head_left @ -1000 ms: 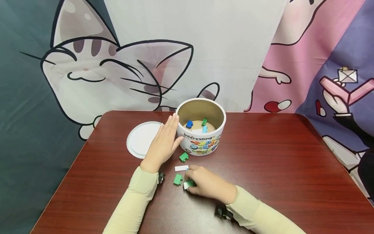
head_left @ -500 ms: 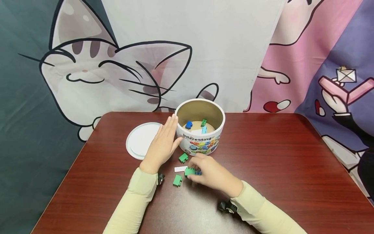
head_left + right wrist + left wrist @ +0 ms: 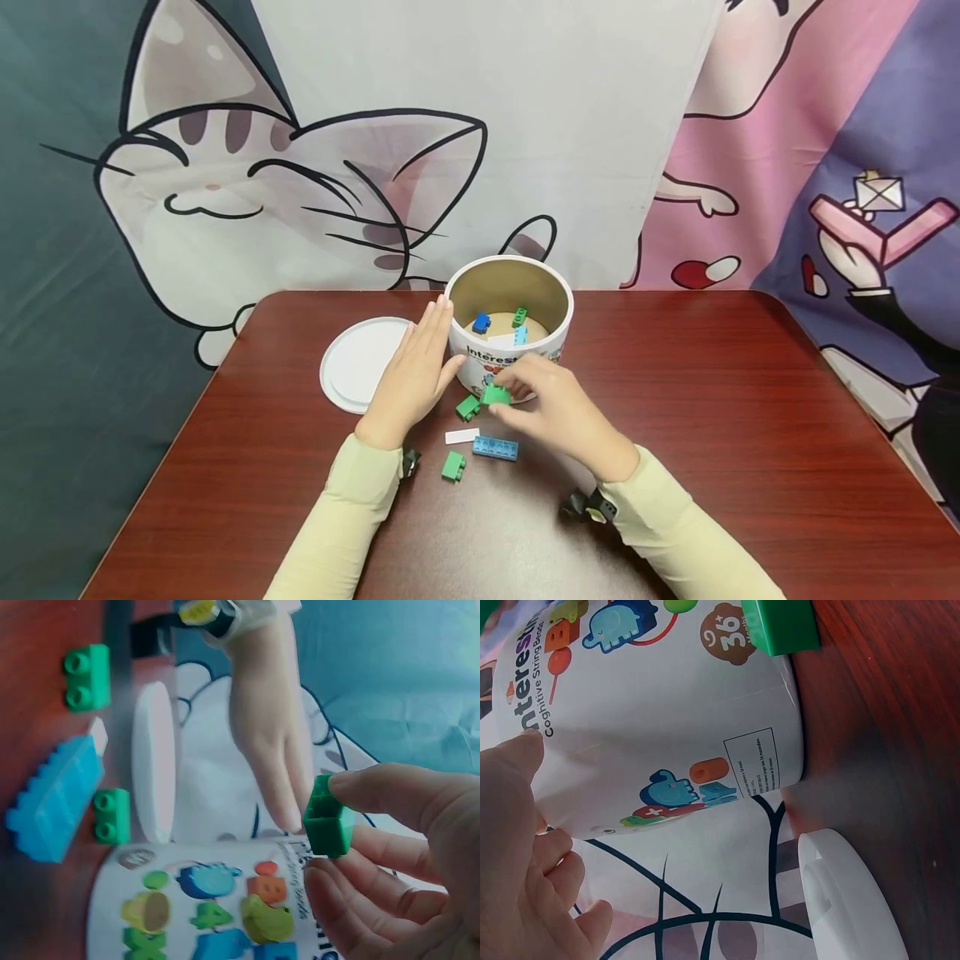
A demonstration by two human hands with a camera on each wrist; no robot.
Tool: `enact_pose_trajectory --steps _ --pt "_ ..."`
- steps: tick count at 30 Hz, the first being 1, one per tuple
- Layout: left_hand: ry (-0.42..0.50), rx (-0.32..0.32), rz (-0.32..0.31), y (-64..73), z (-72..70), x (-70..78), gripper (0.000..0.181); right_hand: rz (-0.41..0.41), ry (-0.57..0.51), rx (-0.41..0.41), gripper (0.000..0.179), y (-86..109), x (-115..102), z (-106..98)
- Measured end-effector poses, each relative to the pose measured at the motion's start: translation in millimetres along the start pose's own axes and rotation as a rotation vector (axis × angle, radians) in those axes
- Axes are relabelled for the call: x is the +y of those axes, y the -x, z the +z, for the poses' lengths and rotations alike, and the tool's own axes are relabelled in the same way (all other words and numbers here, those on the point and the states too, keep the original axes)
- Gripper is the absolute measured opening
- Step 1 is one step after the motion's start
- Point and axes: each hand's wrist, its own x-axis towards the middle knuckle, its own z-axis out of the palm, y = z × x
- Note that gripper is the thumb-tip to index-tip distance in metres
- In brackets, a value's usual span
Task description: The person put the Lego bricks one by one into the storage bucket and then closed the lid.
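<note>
The right hand (image 3: 551,400) pinches a green block (image 3: 495,395) between thumb and fingers, in front of the bucket (image 3: 487,357) and lower than its rim in the head view, so carried inward without more lift it could bump the wall and be knocked loose. The left hand (image 3: 415,364) lies along the bucket's side with fingers straight; too hard a push might slide the bucket across the worktop (image 3: 675,417), while a low right wrist could scatter the 2 loose green blocks (image 3: 468,407) (image 3: 453,466) or the blue block (image 3: 495,448).
</note>
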Motion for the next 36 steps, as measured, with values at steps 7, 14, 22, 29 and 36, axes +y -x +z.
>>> enact_pose_trajectory --steps 7,14,22,29,36 --pt "-0.001 0.008 0.007 0.2 0.0 -0.1 0.074 -0.011 -0.053 0.11 0.026 -14.9 5.3 -12.0" --pt "0.014 0.012 0.007 0.0 1.2 1.1 0.074 0.021 -0.022 0.128 0.027 -31.9 11.9 -30.9" --pt "0.018 0.027 0.005 0.9 0.1 1.7 0.074 0.076 0.029 0.075 0.023 -55.4 29.3 -44.5" --pt "0.021 0.016 0.0 -0.1 -0.6 1.6 0.073 0.165 0.065 -0.018 0.023 -80.6 50.5 -43.0" --pt "0.019 -0.002 -0.008 0.3 0.3 1.4 0.073 0.257 0.139 -0.134 0.023 -104.0 63.4 -38.9"
